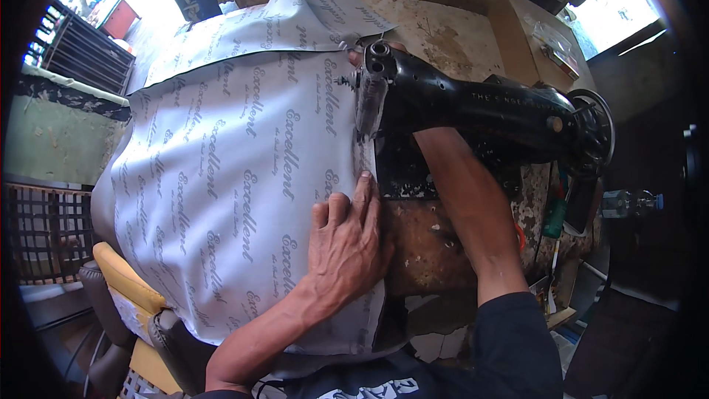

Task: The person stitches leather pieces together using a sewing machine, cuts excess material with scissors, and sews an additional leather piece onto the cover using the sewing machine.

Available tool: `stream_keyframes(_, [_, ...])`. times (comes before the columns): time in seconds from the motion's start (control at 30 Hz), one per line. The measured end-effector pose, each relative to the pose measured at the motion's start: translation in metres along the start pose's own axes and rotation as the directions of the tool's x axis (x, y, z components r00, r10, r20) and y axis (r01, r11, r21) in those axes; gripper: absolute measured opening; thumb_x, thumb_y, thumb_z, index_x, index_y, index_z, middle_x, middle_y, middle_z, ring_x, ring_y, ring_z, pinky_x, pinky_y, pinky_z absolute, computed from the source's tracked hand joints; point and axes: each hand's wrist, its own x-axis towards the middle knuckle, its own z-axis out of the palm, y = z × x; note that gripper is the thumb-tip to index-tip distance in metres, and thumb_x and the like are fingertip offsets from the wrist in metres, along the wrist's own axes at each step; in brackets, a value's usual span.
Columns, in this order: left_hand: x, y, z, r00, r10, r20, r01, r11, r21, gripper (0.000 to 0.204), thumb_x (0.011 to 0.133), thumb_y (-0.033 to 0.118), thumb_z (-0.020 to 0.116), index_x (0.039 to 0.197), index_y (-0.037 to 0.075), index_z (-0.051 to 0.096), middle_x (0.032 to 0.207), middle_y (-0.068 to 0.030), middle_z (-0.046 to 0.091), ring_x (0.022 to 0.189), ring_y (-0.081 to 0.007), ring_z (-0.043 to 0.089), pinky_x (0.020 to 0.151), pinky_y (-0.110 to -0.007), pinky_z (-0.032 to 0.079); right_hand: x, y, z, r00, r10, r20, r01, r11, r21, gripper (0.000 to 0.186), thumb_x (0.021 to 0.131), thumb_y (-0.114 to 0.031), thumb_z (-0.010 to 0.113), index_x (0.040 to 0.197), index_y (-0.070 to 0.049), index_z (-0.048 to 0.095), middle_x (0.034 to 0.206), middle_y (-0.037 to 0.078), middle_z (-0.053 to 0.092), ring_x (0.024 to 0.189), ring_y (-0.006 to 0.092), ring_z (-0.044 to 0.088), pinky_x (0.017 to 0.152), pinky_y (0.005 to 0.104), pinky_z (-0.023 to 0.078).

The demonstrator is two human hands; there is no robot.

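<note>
My left hand (346, 240) lies on a large white sheet of material (244, 177) covered in grey printed script. Its index finger stretches along the right edge of the sheet, just in front of the machine's needle area; other fingers are bent. A black sewing machine (473, 100) stands over that edge, its head end to the left. Beneath the machine's arm reaches my right forearm, and my right hand (354, 57) is mostly hidden behind the head; only bits of fingers show at the material there. A second piece of the white material (244, 33) lies across the far end.
The worn table (450, 37) extends behind the machine, with a cardboard piece (517, 44) at far right. A handwheel (594, 133) marks the machine's right end. Further right are a green item (555, 210) and a clear bottle (628, 204). Yellow-and-grey padded pieces (129, 277) stand at lower left.
</note>
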Motion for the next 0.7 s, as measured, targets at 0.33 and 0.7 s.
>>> stream_keyframes(0.33, [0.007,-0.004,0.000,1.000,0.014,0.001,-0.014,1.000,-0.006,0.078,0.077,0.030,0.074,0.144,-0.005,0.051,0.156,-0.0187,0.044,0.111,-0.0332,0.046,0.095,-0.046,0.035,-0.016,-0.017,0.009,0.944,-0.329,0.019,0.327,0.942,0.073,0.043,0.089,-0.037,0.082,0.114,-0.003,0.072,0.080,0.001,0.061,0.077,0.0155,0.062,0.074,0.0336,0.053])
stream_keyframes(0.7, [0.015,-0.008,0.005,0.997,0.050,-0.058,-0.048,0.998,0.028,0.075,0.078,0.031,0.073,0.141,-0.005,0.053,0.154,-0.0185,0.044,0.109,-0.0326,0.046,0.093,-0.046,0.036,0.016,-0.029,0.021,0.937,-0.080,-0.341,-0.076,0.905,-0.419,0.031,0.087,-0.030,0.081,0.094,0.000,0.079,0.082,0.014,0.077,0.073,0.0201,0.072,0.070,0.0353,0.055])
